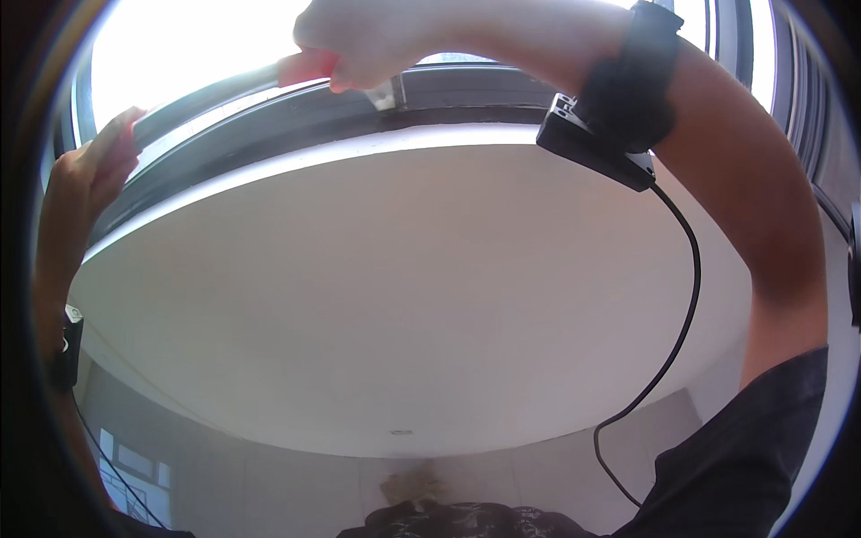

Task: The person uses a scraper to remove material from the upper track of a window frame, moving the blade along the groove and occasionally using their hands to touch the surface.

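A grey bar (211, 97) is occupying the upper left of the frame. Its long axis is slanting: one end is pointing toward the left edge and lower, the other toward the upper center and higher. The left hand (81, 179) is sitting at the lower end; its grip is curling closed on the bar. The right hand (363, 45) is sitting at the higher end, upper center; its grip is also closing on the bar, with the exact finger contact blurring in glare. A bright window (188, 40) is standing behind the bar, and a dark window frame (484, 88) is running below the right hand.

At the upper right, a black strap (632, 76) is encircling the right forearm, and a black box (587, 148) is adjoining it. A black cable (696, 269) is leaving the box and curving down toward the lower right. A broad white surface (404, 287) is filling the center. A dark sleeve (744, 439) is covering the right upper arm.
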`<control>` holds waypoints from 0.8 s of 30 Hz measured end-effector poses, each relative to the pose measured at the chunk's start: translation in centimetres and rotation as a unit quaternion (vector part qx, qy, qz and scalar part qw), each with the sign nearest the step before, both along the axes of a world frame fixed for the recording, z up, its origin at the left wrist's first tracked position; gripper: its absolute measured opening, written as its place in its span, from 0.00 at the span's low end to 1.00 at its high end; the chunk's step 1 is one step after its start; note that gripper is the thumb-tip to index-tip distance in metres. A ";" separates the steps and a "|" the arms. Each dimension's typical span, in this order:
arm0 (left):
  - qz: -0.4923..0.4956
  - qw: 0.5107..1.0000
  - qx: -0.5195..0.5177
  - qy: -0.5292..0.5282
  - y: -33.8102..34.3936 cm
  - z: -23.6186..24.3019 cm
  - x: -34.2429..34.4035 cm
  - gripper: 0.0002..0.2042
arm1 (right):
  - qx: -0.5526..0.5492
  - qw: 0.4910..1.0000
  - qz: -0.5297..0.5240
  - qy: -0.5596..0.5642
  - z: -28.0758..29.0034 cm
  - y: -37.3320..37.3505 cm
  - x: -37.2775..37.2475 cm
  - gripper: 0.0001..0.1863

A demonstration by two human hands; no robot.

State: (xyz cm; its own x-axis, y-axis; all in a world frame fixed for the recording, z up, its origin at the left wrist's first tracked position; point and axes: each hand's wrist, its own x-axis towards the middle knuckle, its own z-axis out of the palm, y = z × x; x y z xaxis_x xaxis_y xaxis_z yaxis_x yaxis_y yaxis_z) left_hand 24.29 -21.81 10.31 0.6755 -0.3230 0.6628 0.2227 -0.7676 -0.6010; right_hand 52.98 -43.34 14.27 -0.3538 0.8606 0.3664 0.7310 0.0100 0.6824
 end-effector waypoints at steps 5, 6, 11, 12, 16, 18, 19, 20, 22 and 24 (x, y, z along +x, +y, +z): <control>-0.026 1.000 0.010 0.001 -0.3 0.2 0.3 0.22 | -0.025 0.986 -0.028 -0.161 -1.0 -4.8 -3.7 0.22; -0.021 1.000 0.015 0.001 -0.1 0.5 0.3 0.22 | -0.013 0.993 -0.090 -0.075 -1.5 -5.7 -4.6 0.17; -0.023 0.998 0.055 0.020 2.4 0.3 -0.9 0.22 | -0.057 0.993 -0.094 -0.044 -2.8 -3.5 -4.8 0.24; -0.018 0.998 0.051 0.011 2.6 -0.4 -1.4 0.21 | -0.057 0.992 -0.089 -0.069 -3.0 -2.6 -4.7 0.25; -0.042 0.999 0.011 0.011 4.4 -1.0 -1.0 0.19 | -0.059 0.987 -0.094 -0.119 -2.1 1.0 -3.4 0.25; -0.067 0.997 0.041 0.004 5.2 -1.5 0.1 0.19 | -0.071 0.985 -0.128 -0.097 -2.0 1.3 -3.1 0.23; -0.091 0.994 0.054 -0.004 5.6 -1.6 0.7 0.19 | -0.083 0.982 -0.154 -0.076 -1.8 1.4 -3.1 0.23; -0.095 0.994 0.055 -0.003 5.9 -1.4 1.1 0.19 | -0.094 0.978 -0.180 -0.055 -1.7 1.3 -3.3 0.22; -0.128 0.990 0.054 0.015 6.8 -0.4 1.6 0.19 | -0.068 0.979 -0.176 -0.083 -1.2 1.7 -3.9 0.20; -0.087 0.996 0.032 0.017 7.2 0.9 1.2 0.20 | -0.055 0.979 -0.168 -0.100 -0.5 1.7 -4.7 0.20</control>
